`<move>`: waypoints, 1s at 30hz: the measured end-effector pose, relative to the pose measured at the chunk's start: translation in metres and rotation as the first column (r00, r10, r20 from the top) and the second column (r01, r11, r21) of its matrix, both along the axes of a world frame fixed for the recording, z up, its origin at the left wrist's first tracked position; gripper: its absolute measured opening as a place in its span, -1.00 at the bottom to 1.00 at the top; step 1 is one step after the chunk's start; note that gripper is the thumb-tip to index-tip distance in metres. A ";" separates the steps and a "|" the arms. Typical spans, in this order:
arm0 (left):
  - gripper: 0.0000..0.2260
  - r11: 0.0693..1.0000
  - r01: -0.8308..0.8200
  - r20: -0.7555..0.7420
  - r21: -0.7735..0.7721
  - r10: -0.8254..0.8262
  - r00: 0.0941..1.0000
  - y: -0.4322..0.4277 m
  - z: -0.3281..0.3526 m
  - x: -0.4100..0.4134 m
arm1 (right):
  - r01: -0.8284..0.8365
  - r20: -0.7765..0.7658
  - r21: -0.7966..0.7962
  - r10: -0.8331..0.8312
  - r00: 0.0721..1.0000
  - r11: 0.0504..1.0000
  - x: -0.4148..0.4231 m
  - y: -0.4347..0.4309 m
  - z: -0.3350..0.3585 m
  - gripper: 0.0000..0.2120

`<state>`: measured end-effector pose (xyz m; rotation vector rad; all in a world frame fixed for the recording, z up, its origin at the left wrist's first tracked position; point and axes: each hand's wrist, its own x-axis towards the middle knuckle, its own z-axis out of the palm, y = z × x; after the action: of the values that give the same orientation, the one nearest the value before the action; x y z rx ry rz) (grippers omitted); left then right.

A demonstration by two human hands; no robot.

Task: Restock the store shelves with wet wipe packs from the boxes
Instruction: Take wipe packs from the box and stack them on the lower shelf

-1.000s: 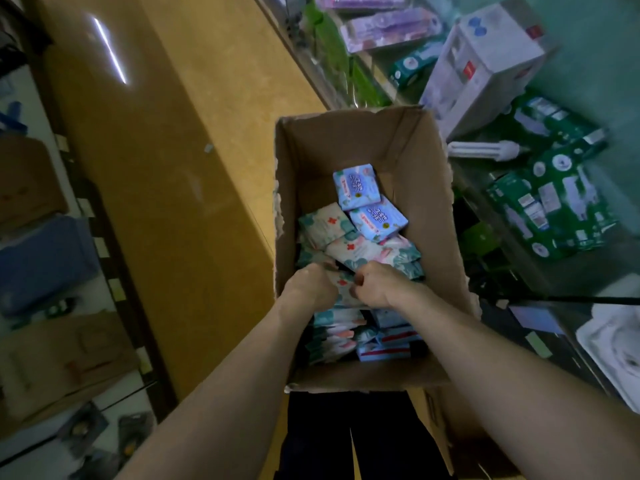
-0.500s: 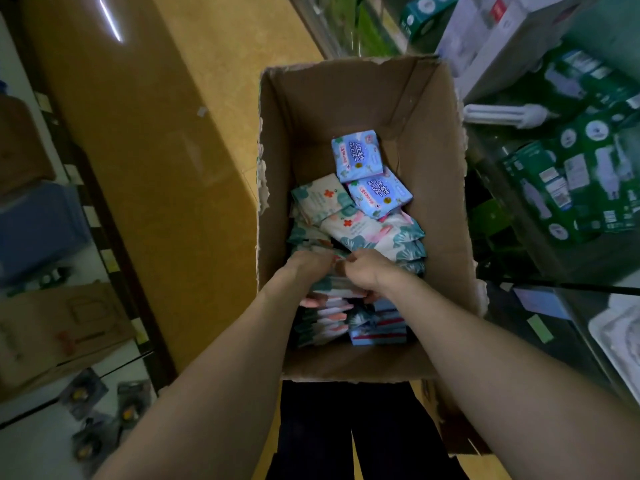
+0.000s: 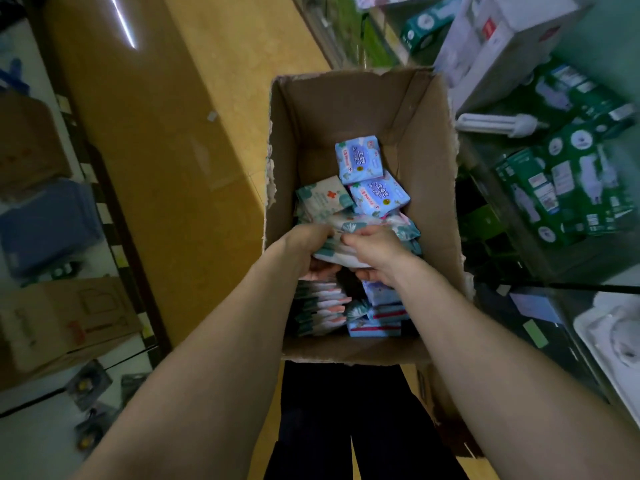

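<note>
I have the left hand [image 3: 308,245] and the right hand [image 3: 379,252] curled around one bundle of teal wet wipe packs [image 3: 330,253], which sits between them inside the one cardboard box [image 3: 429,174]. I think these smooth packs may slide out if the squeeze loosens. Beyond the grip lie two blue packs [image 3: 360,161]. How many packs the bundle holds I cannot tell.

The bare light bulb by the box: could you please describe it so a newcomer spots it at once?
From the open cardboard box, look just past its right wall. The bulb lies there on its side, bare white tubes, while its neighbours are a white carton and green cartons.
</note>
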<state>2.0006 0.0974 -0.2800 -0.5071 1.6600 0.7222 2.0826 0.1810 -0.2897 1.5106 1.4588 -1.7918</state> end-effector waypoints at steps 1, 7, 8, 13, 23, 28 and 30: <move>-0.81 1.000 0.001 -0.021 0.025 -0.001 1.000 0.004 0.010 -0.003 | 0.022 -0.024 0.016 -0.022 0.999 1.000 -0.002 0.004 0.009 -0.88; -0.86 0.980 -0.102 -0.135 0.173 0.126 0.983 0.020 0.078 -0.012 | 0.074 -0.188 0.160 -0.043 0.981 0.984 -0.016 0.022 0.070 -0.91; -0.86 0.975 -0.114 -0.147 0.188 0.142 0.979 0.022 0.085 -0.011 | 0.080 -0.209 0.171 -0.043 0.977 0.982 -0.016 0.025 0.078 -0.93; -0.83 0.922 -0.226 -0.188 0.315 0.294 0.937 0.008 0.133 0.001 | 0.074 -0.347 0.288 0.031 0.937 0.955 -0.010 0.017 0.135 -0.97; -0.73 0.531 -0.566 -0.085 0.631 0.772 0.630 -0.067 0.230 0.010 | -0.003 -0.595 0.421 0.279 0.754 0.907 -0.033 -0.045 0.232 -0.67; -0.77 0.361 -0.619 -0.107 0.698 0.907 0.408 -0.135 0.288 0.021 | -0.123 -0.691 0.346 0.341 0.638 0.930 -0.054 -0.101 0.272 -0.59; -0.85 0.294 -0.610 -0.111 0.736 0.941 0.319 -0.164 0.306 0.030 | -0.198 -0.727 0.323 0.377 0.574 0.925 -0.059 -0.131 0.288 -0.65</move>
<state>2.0303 -0.0666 0.0264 -0.7692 1.4258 2.3238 2.0240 0.0501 -0.0020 0.4200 2.1877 -2.2402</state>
